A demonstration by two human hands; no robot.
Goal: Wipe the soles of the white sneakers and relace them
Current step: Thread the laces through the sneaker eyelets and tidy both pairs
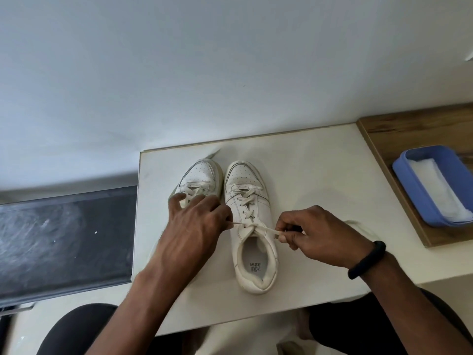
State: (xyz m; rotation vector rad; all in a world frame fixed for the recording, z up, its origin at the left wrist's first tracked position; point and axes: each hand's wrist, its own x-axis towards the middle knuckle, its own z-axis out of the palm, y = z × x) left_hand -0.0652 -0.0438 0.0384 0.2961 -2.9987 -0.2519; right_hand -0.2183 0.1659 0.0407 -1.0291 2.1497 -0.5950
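Two white sneakers stand side by side, toes away from me, on a small white table (pixel 320 170). The right sneaker (pixel 252 226) is laced up to its top eyelets. My right hand (pixel 317 234) pinches one end of its lace (pixel 268 230) and pulls it to the right. My left hand (pixel 194 226) holds the other lace end at the sneaker's left side. That hand hides the rear of the left sneaker (pixel 198 176), whose toe and some lacing show.
A blue tray (pixel 401 170) with white wipes sits on a wooden surface (pixel 399 131) at the right. A dark panel (pixel 64 239) lies left of the table. A white wall stands behind. My knees are below the table's front edge.
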